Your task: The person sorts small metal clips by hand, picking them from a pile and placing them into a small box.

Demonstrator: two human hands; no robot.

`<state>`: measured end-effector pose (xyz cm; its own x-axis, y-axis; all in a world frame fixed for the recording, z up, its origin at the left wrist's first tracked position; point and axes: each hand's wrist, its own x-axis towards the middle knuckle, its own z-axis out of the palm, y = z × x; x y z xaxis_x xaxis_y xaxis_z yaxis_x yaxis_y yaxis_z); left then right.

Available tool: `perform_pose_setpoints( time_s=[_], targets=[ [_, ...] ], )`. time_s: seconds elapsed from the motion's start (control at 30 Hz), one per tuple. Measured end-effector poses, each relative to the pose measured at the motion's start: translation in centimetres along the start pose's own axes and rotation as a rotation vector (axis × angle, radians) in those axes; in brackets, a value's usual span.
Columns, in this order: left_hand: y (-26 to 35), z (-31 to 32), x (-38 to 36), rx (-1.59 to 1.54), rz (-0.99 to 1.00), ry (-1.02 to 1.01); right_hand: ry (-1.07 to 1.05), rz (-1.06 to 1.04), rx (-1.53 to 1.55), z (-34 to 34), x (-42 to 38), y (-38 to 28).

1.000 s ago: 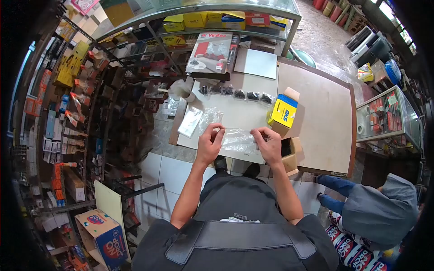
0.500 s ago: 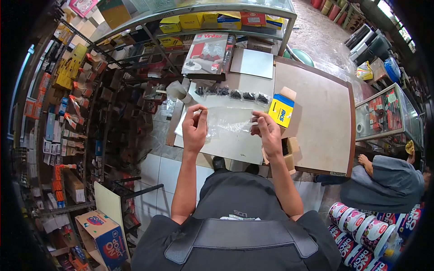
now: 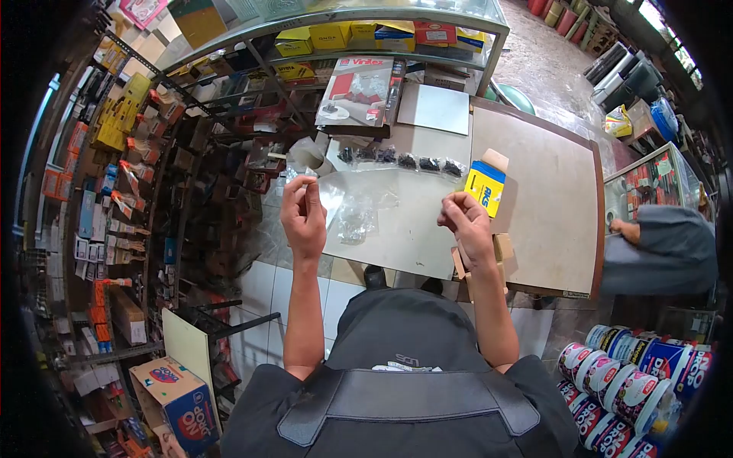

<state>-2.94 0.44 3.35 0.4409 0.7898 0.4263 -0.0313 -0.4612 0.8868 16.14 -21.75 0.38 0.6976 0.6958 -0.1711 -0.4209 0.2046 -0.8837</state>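
My left hand (image 3: pixel 305 221) is raised over the near left part of the table (image 3: pixel 412 229), thumb and forefinger pinched together. Whatever it pinches, if anything, is too clear or small to make out. Just to its right, crumpled clear plastic (image 3: pixel 357 217) shows against the tabletop. My right hand (image 3: pixel 469 226) is also closed in a pinch, in front of a yellow and blue box (image 3: pixel 485 187) with its flap up; its fingertips show nothing I can name. Beyond the hands lies a row of small clear packets (image 3: pixel 407 161) with dark contents.
A Vinilex-labelled book or box (image 3: pixel 355 95) and a pale flat panel (image 3: pixel 433 109) lie farther back. Small brown cartons (image 3: pixel 502 248) sit by my right wrist. Stocked shelves (image 3: pixel 122 183) stand left; paint cans (image 3: pixel 630 389) are stacked right, near another person's grey sleeve (image 3: pixel 672 229).
My hands have moved farther apart, the left one leftward and the right one rightward and lower. The clear plastic no longer spans between them. The person at right has shifted.
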Motion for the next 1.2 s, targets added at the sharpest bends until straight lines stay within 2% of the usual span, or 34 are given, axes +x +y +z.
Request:
perform_pose_setpoints(
  time_s=[0.17, 0.5, 0.63, 0.7, 0.8, 0.9, 1.03, 1.1, 1.2],
  targets=[
    [0.8, 1.6, -1.2, -0.168, -0.083, -0.008, -0.163, 0.073, -0.059, 3.9, -1.0, 0.2],
    [-0.2, 0.3, -1.3, -0.049, -0.001, -0.105, -0.091, 0.035, -0.170, 5.1, -1.4, 1.5],
    [0.0, 0.3, -1.0, -0.100, -0.044, -0.125, -0.074, 0.096, -0.071, 4.9, -1.4, 3.1],
    [-0.5, 0.4, -1.3, -0.123, -0.082, -0.169, -0.123, 0.157, 0.150, 4.9, -1.5, 3.4],
    [-0.6, 0.6, -1.9, -0.157, -0.131, -0.213, -0.161, 0.162, 0.284, 5.1, -1.8, 2.7],
    [-0.6, 0.7, -2.1, -0.171, -0.166, -0.229, -0.233, 0.236, 0.348, 4.7, -1.9, 2.0],
    [-1.0, 0.6, -1.9, -0.195, -0.236, -0.235, -0.269, 0.295, 0.286, 4.5, -2.2, 2.2],
    [-1.2, 0.1, -1.6, -0.196, -0.247, -0.239, -0.252, 0.399, 0.391, 4.6, -2.3, 2.0],
    [-1.9, -0.5, -1.4, -0.158, -0.208, -0.280, -0.213, 0.371, 0.284, 4.5, -2.1, 2.8]
  ],
)
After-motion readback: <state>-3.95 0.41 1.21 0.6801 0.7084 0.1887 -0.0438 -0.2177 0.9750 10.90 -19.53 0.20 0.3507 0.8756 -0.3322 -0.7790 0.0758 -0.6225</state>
